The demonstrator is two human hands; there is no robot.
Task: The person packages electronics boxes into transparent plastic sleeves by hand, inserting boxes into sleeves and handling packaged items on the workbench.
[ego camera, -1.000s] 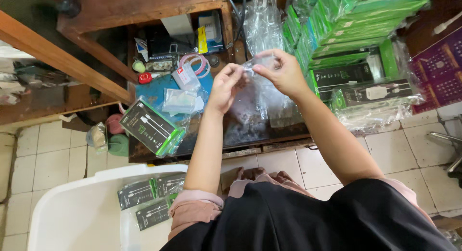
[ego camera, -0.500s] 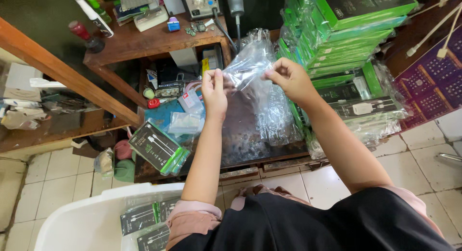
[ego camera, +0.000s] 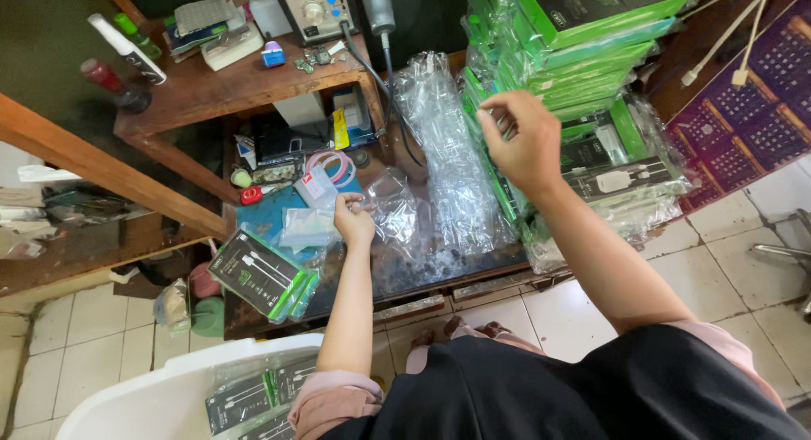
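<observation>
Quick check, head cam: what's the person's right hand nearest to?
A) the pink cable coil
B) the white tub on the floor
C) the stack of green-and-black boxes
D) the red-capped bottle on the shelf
C: the right hand is raised right in front of the stack of green-and-black boxes, its fingers spread at the stack's wrapped edge, while the left hand is lower, by the clear plastic bags.

a low dark counter (ego camera: 422, 275) carries a blue mat (ego camera: 270, 220), crumpled clear plastic bags (ego camera: 452, 170), a black-and-green cable box (ego camera: 258, 274) at its near left corner, and a tall stack of green boxes (ego camera: 583, 60) on its right. a higher wooden shelf (ego camera: 211, 89) holds a grey meter (ego camera: 319, 8) and small bottles. the tiled floor (ego camera: 93, 347) bears a white tub (ego camera: 169, 389).
</observation>
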